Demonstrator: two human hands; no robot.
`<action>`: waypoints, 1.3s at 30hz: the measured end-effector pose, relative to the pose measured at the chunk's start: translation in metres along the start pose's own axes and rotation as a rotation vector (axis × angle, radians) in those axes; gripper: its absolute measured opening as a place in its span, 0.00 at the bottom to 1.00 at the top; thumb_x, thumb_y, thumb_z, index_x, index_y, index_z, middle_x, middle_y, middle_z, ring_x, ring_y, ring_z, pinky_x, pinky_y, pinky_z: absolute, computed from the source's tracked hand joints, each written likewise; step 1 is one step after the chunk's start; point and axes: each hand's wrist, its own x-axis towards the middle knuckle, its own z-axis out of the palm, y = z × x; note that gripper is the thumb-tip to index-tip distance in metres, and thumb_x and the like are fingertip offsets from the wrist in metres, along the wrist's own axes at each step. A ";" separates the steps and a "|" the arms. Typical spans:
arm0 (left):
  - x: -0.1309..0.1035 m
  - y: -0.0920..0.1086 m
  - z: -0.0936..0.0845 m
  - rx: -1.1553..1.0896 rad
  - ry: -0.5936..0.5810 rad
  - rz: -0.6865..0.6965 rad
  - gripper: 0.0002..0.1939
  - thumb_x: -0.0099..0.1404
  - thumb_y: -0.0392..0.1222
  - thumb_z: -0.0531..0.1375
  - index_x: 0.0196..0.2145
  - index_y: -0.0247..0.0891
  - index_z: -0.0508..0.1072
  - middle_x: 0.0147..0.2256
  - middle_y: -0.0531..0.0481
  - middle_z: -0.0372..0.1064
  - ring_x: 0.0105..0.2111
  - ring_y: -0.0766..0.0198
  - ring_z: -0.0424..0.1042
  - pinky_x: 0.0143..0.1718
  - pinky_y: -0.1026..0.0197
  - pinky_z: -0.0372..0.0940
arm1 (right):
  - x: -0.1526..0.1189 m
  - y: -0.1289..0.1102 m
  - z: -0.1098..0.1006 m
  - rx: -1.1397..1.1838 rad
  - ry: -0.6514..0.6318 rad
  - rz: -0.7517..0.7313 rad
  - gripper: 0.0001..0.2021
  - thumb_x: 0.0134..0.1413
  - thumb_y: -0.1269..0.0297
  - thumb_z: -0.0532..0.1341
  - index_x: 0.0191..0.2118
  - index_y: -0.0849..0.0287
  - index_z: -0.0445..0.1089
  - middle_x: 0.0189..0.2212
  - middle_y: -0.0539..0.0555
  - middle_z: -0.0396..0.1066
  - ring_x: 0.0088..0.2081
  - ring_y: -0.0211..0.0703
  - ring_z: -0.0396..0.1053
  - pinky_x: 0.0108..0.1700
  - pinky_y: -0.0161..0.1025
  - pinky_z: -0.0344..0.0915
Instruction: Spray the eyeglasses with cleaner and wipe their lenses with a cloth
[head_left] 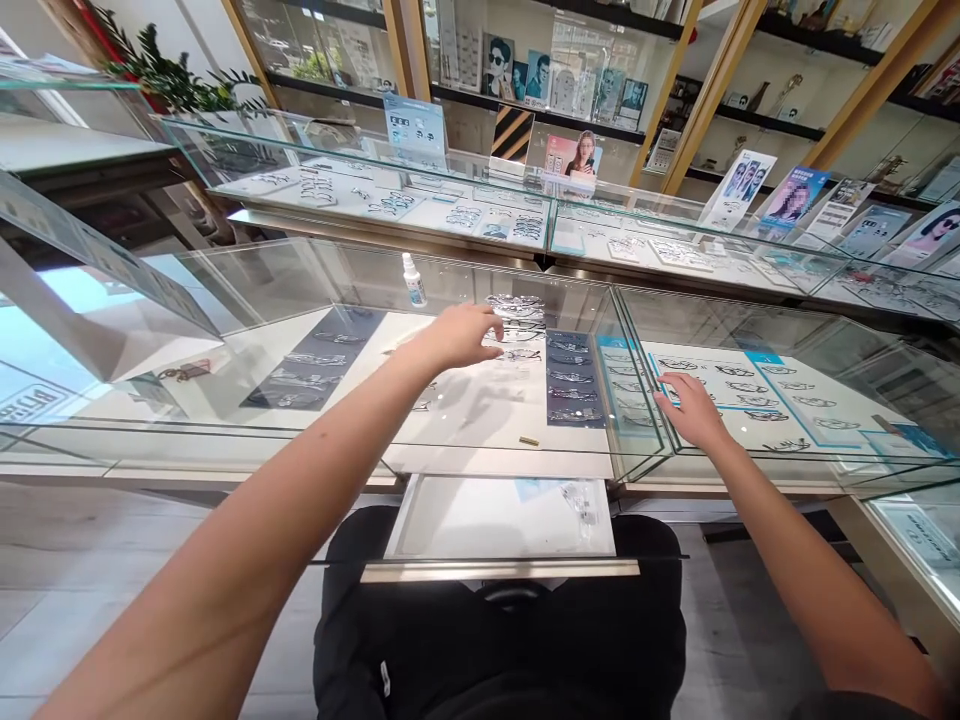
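Observation:
My left hand point(466, 336) reaches over the glass display case, thumb and fingers apart, with nothing visible in it. Just beyond its fingertips, a column of eyeglasses point(517, 310) is laid out; the hand covers part of that area. A small white spray bottle point(414, 282) stands behind the hand, to its left. My right hand point(694, 410) rests at the left end of the neighbouring glass case, its fingers stretched out and holding nothing. Several eyeglass frames point(742, 387) lie under the glass near it. A small gold-coloured piece point(529, 441) lies nearer to me.
A pulled-out white drawer point(465, 515) sits over my lap, with small clear packets point(583, 505) inside. Dark trays point(319, 360) of eyeglasses lie at the left. A standing sign point(97, 290) occupies the left end. Another glass case point(551, 225) and shelves are behind.

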 end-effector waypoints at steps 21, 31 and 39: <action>0.069 -0.004 0.028 0.164 -0.208 0.116 0.09 0.61 0.43 0.62 0.35 0.40 0.83 0.40 0.44 0.83 0.51 0.48 0.73 0.56 0.52 0.62 | -0.002 -0.001 0.012 0.042 0.060 -0.010 0.17 0.71 0.53 0.56 0.55 0.54 0.74 0.58 0.62 0.76 0.60 0.64 0.70 0.63 0.61 0.67; -0.028 0.018 -0.020 -0.089 -0.189 0.208 0.09 0.64 0.44 0.63 0.38 0.43 0.83 0.41 0.46 0.80 0.46 0.52 0.75 0.52 0.56 0.65 | -0.003 -0.002 0.006 0.052 0.071 0.001 0.18 0.69 0.53 0.57 0.56 0.54 0.75 0.58 0.63 0.76 0.59 0.66 0.70 0.63 0.62 0.67; -0.120 0.061 -0.019 -0.440 -0.588 0.197 0.03 0.64 0.42 0.67 0.34 0.49 0.83 0.38 0.50 0.80 0.36 0.55 0.77 0.39 0.57 0.66 | -0.003 0.000 0.004 0.034 0.075 -0.001 0.19 0.69 0.52 0.57 0.56 0.56 0.75 0.58 0.64 0.76 0.59 0.66 0.70 0.64 0.62 0.66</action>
